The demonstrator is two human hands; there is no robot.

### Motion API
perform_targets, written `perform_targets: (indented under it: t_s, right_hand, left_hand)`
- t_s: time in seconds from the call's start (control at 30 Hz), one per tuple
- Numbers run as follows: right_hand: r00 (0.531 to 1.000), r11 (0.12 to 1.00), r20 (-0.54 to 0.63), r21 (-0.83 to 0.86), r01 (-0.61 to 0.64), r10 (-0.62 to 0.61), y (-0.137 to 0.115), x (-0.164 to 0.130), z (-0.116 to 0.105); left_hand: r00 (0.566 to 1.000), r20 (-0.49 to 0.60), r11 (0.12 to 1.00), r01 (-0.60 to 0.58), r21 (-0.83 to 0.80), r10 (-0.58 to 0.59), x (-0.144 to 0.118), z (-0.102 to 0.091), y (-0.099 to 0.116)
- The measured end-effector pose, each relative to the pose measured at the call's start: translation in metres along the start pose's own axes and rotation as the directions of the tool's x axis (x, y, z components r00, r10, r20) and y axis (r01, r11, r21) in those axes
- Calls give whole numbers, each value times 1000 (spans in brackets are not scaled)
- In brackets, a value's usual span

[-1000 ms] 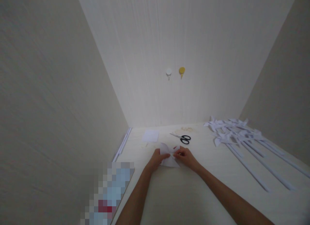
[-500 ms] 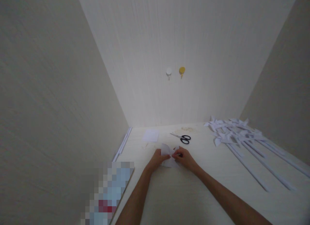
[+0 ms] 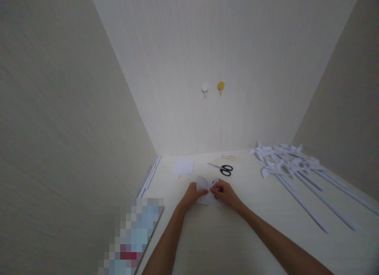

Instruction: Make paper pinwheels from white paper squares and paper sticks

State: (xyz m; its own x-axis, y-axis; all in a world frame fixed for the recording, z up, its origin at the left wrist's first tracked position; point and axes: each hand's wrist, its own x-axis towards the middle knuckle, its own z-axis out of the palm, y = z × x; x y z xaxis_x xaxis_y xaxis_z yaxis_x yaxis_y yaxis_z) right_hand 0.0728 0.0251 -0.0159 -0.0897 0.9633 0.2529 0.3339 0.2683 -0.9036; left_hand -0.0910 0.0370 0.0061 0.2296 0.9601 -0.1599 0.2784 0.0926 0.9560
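A white sheet of paper (image 3: 202, 183) with curled-up corners is held between my two hands, low over the table. My left hand (image 3: 192, 195) grips its left side, thumb across the front. On the right side, my right hand (image 3: 224, 191) is closed with the fingertips pinched at the paper near its middle. Something small and dark shows at those fingers, too small to name. Just beyond the hands lie black-handled scissors (image 3: 224, 169), blades pointing left. A flat white paper square (image 3: 184, 166) rests farther back on the left.
Several white paper pinwheels (image 3: 275, 158) on long paper sticks (image 3: 304, 208) are piled at the right. Rolled paper sticks (image 3: 151, 174) lie along the left wall. A blurred-out flat object (image 3: 142, 231) is at lower left. Small thin bits (image 3: 227, 158) lie behind the scissors. Two hooks (image 3: 220, 86) hang on the back wall.
Very little differs. The view has shifted slightly, and the paper's curled corners sit a little differently between my hands, which stay in nearly the same place.
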Motion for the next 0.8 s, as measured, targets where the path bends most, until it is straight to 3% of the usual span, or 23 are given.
perform_targets:
  t_s: [0.23,0.8]
  right_hand:
    - [1000,999,15,45,-4,4,-2,-1,-1]
    - [1000,999,20,51,8,-9,-3,-1,-1]
  left_hand:
    - [994,53,992,-98,77,94,-2,0,3]
    - [999,-38,998,-5,-57,3,4,0,-9]
